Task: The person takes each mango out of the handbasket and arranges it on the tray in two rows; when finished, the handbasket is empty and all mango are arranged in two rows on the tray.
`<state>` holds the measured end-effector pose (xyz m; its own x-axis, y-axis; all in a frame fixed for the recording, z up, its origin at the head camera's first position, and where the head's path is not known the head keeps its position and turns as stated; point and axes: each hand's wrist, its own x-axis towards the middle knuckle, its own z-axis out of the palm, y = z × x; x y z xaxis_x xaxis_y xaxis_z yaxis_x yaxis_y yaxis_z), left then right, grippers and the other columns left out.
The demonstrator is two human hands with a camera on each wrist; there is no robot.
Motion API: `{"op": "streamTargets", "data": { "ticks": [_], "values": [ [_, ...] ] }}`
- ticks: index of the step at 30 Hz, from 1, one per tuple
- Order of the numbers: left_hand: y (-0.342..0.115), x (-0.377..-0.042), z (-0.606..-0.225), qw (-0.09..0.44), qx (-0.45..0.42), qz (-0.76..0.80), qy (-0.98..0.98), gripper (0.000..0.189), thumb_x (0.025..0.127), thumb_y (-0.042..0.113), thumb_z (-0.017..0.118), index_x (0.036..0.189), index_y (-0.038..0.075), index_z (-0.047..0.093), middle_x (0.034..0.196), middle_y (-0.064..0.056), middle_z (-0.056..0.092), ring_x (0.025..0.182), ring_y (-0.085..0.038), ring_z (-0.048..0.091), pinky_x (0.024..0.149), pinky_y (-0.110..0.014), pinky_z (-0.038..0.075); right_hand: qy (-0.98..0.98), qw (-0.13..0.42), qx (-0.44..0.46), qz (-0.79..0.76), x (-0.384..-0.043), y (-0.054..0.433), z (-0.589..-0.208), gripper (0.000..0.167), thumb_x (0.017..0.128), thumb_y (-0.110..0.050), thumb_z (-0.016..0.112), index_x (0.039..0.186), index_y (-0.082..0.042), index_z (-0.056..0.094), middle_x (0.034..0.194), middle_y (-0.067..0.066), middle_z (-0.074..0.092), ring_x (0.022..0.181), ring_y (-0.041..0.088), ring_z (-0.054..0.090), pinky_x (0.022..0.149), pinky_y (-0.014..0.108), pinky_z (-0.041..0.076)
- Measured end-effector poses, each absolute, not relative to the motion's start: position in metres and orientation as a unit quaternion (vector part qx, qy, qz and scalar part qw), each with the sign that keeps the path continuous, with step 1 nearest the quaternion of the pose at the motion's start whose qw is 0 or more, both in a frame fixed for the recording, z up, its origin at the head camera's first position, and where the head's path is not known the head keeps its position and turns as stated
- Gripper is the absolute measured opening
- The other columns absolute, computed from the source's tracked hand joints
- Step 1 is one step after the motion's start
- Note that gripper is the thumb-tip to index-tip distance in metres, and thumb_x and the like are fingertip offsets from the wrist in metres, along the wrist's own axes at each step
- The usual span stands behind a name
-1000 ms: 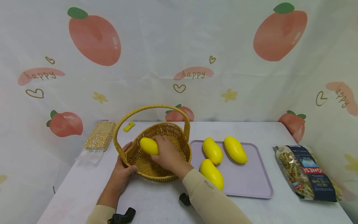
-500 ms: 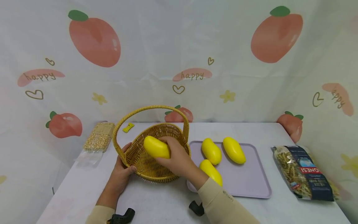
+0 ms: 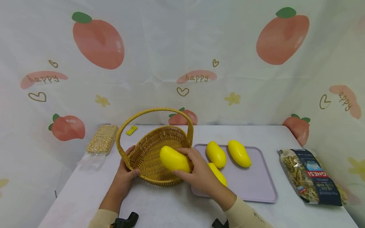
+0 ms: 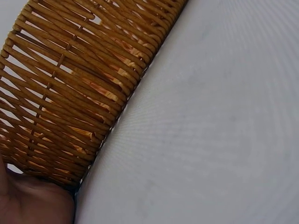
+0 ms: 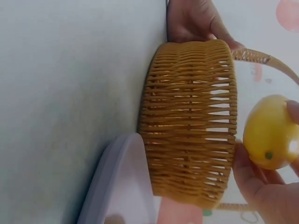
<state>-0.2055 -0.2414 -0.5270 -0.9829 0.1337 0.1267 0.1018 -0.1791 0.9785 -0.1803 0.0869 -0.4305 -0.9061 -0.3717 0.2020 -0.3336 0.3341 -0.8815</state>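
A golden wicker basket (image 3: 154,158) with a tall arched handle stands on the table. My left hand (image 3: 124,177) grips its left side, the thumb at the rim; in the left wrist view part of that hand (image 4: 37,200) lies against the weave. My right hand (image 3: 199,171) holds a yellow mango (image 3: 174,159) above the basket's right front part, thumb in front and fingers behind. In the right wrist view the same mango (image 5: 271,133) is above the rim, with a thumb and fingertips around it. The part of the basket floor under the mango is hidden in the head view.
Right of the basket, a lilac tray (image 3: 251,186) bears a left mango (image 3: 216,154), a right mango (image 3: 239,154) and a front mango (image 3: 219,175) partly behind my right hand. A pasta bag (image 3: 312,177) lies far right. Corn kernels in a bag (image 3: 102,139) and a yellow packet (image 3: 132,130) lie back left.
My right hand has drawn the mango up from inside the basket, rightward and towards me. The left hand keeps its hold on the basket, which stays in place.
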Motion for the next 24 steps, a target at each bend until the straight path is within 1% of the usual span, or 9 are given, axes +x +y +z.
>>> {"op": "streamTargets", "data": {
  "ticks": [3,5,12,19,22,24],
  "values": [
    [-0.242,-0.205,-0.527,0.009,0.089,0.761,0.643,0.095,0.099,0.022,0.084,0.173,0.025,0.024,0.169,-0.014,0.029,0.146,-0.028,0.043,0.111,-0.025,0.044,0.817,0.015,-0.211,-0.537,-0.175,0.094,-0.432,0.06,0.098,-0.03,0.086,0.151,-0.02,0.059,0.138,-0.002,0.056,0.116,0.019,0.055,0.092,0.041,0.056],
    [-0.242,-0.204,-0.527,0.008,0.086,0.759,0.645,0.095,0.1,0.022,0.084,0.173,0.026,0.024,0.169,-0.013,0.029,0.145,-0.028,0.043,0.111,-0.025,0.044,0.817,0.014,-0.199,-0.541,-0.172,0.099,-0.433,0.059,0.097,-0.029,0.086,0.15,-0.021,0.06,0.137,0.0,0.056,0.116,0.02,0.055,0.089,0.038,0.057],
    [-0.241,-0.205,-0.527,0.009,0.082,0.758,0.647,0.095,0.1,0.019,0.084,0.173,0.026,0.024,0.17,-0.012,0.028,0.147,-0.028,0.042,0.112,-0.024,0.043,0.807,0.012,-0.168,-0.566,-0.158,0.123,-0.436,0.06,0.095,-0.022,0.089,0.149,-0.021,0.062,0.138,0.004,0.055,0.117,0.027,0.057,0.089,0.042,0.058],
    [-0.242,-0.206,-0.53,0.008,0.09,0.758,0.645,0.095,0.099,0.021,0.084,0.173,0.025,0.024,0.17,-0.011,0.028,0.148,-0.028,0.041,0.112,-0.025,0.043,0.797,0.004,-0.151,-0.585,-0.15,0.146,-0.439,0.063,0.095,-0.016,0.089,0.15,-0.016,0.059,0.141,0.007,0.057,0.116,0.032,0.06,0.089,0.034,0.059],
    [-0.242,-0.206,-0.53,0.007,0.093,0.757,0.647,0.096,0.099,0.021,0.084,0.173,0.025,0.024,0.17,-0.012,0.028,0.149,-0.029,0.04,0.113,-0.025,0.043,0.792,-0.003,-0.144,-0.593,-0.148,0.155,-0.44,0.063,0.094,-0.012,0.088,0.15,-0.014,0.059,0.14,0.009,0.058,0.117,0.036,0.06,0.089,0.035,0.06],
    [-0.242,-0.206,-0.53,0.006,0.093,0.756,0.648,0.096,0.099,0.021,0.084,0.173,0.024,0.023,0.17,-0.012,0.028,0.149,-0.029,0.04,0.113,-0.025,0.043,0.794,-0.008,-0.132,-0.594,-0.145,0.161,-0.441,0.063,0.093,-0.012,0.089,0.149,-0.015,0.059,0.139,0.008,0.058,0.117,0.037,0.059,0.089,0.035,0.061]
  ]
}}
